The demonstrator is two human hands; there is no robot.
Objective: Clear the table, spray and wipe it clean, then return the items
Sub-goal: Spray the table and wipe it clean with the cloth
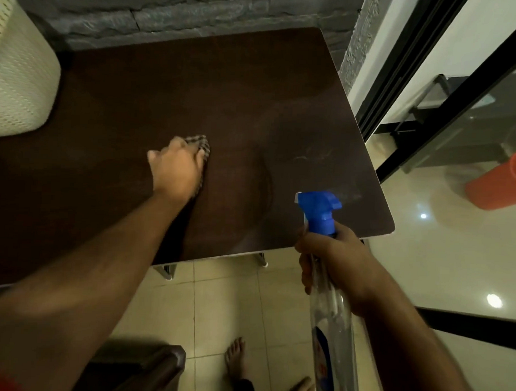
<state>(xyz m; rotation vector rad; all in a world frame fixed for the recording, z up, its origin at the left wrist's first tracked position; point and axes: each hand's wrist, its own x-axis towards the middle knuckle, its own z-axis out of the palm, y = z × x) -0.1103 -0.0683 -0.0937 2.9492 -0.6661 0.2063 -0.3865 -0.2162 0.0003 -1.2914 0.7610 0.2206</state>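
I am wiping the dark brown worktop (pixel 113 108): my left hand (pixel 176 166) is pressing the bunched checked cloth (pixel 200 145) mid-surface, my right hand (pixel 336 265) is gripping the blue-nozzled clear spray bottle (pixel 326 256) over the near right corner, which I judge needs wiping next.

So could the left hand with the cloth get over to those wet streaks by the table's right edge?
Probably yes. The left hand presses the cloth mid-table, and only bare tabletop lies between it and the streaks. The spray bottle in the right hand sits nearer the front edge, off that path.
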